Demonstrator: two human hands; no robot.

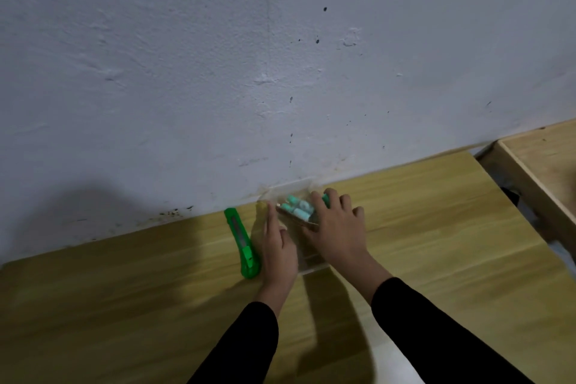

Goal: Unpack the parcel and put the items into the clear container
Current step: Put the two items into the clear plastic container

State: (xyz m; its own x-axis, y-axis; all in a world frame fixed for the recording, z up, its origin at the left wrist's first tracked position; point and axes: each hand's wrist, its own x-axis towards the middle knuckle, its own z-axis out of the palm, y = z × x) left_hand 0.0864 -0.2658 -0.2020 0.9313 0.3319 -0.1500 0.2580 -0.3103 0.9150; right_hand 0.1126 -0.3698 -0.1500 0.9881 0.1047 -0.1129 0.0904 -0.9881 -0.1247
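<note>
A clear container [314, 268] stands on the wooden table against the wall. My right hand [338, 229] reaches into it from the right and grips a small brown cardboard parcel [307, 224], tilted inside the container. Several mint-green cylindrical items [300, 209] lie in the parcel's open top, blurred. My left hand [279, 248] lies along the container's left wall, fingers outside and thumb over the rim. Whether loose items lie on the container's floor cannot be told.
A green utility knife [242, 241] lies on the table just left of my left hand, pointing at the wall. A wooden tray or box [530, 171] stands off the table's right edge. The white wall rises directly behind the container.
</note>
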